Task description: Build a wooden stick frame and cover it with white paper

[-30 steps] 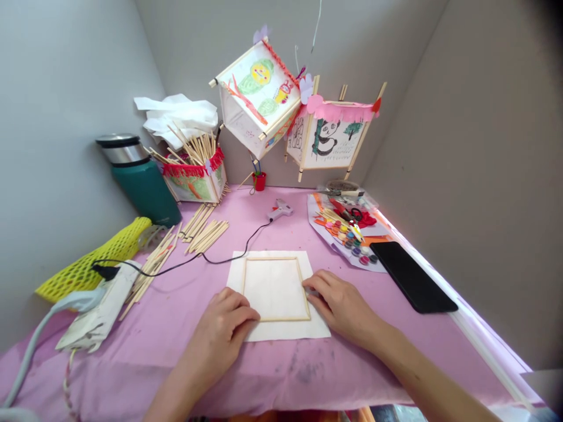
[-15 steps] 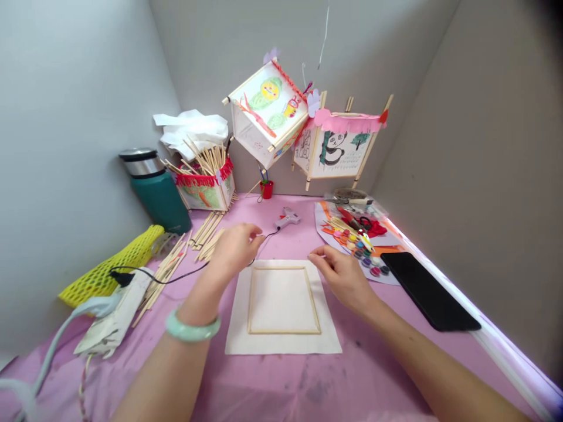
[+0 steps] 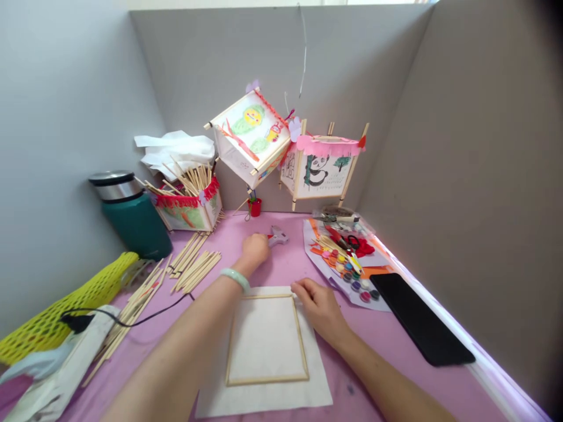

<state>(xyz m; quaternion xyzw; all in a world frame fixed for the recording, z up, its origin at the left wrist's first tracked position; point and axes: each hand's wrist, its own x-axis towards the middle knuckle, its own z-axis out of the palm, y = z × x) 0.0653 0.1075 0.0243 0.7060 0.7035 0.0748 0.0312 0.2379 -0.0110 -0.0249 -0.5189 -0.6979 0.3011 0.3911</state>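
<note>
My left hand (image 3: pixel 255 248), with a pale green bangle on the wrist, is stretched out far across the pink table and closes on the handle of the white glue gun (image 3: pixel 278 235). My right hand (image 3: pixel 317 303) rests with fingers curled on the top right corner of the wooden stick frame (image 3: pixel 265 337), which lies on a white paper sheet (image 3: pixel 264 398). The glue gun's black cord (image 3: pixel 145 316) runs left to a power strip (image 3: pixel 65 369).
Loose wooden sticks (image 3: pixel 193 269) lie at the left, by a green flask (image 3: pixel 132 217) and a box of sticks (image 3: pixel 189 202). Two paper lanterns (image 3: pixel 281 152) hang at the back. A paint palette with scissors (image 3: pixel 343 258) and a black phone (image 3: pixel 422 319) lie at the right.
My left hand has left the frame and reached forward to the glue gun. My right hand has slid up to the frame's top right corner. The view has tilted upward.
</note>
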